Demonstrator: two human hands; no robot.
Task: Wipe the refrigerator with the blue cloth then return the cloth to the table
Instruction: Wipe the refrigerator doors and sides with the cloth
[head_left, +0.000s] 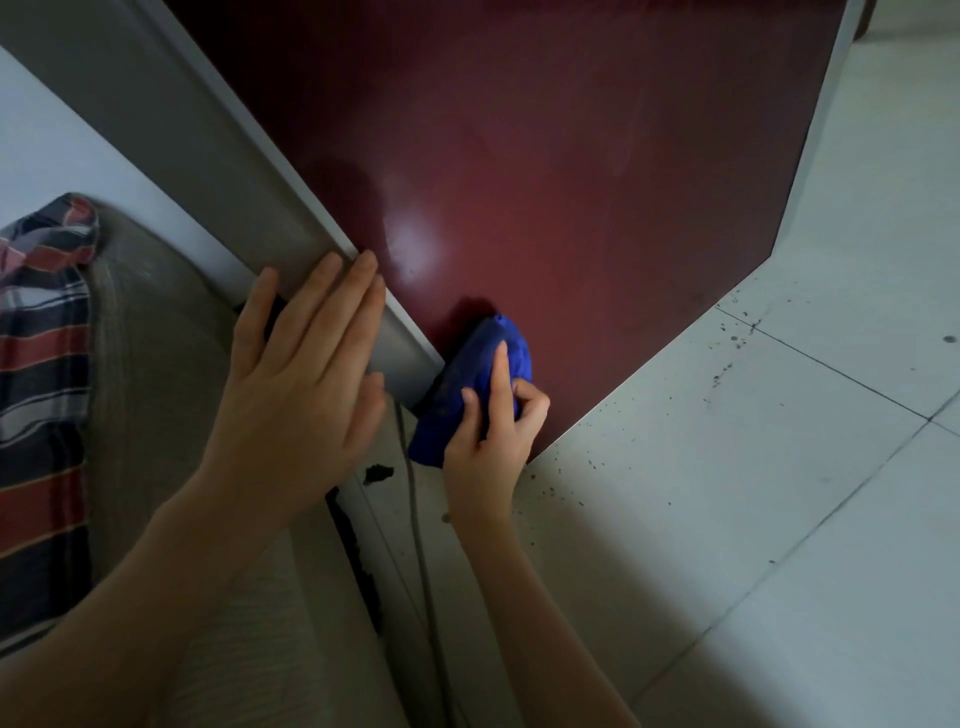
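Note:
The refrigerator (545, 171) has a glossy dark red door that fills the upper middle, with a grey side panel on its left. My right hand (493, 426) is shut on the bunched blue cloth (467, 389) and presses it against the door's lower left corner, close to the floor. My left hand (306, 379) lies flat with fingers together on the grey side edge of the refrigerator, just left of the cloth. It holds nothing. The table is not in view.
A grey upholstered seat (156, 395) with a striped cloth (41, 405) draped on it stands at the left, close to the refrigerator. A grey cable (421, 561) runs down the gap between them. White floor tiles (779, 467) with dark specks spread to the right.

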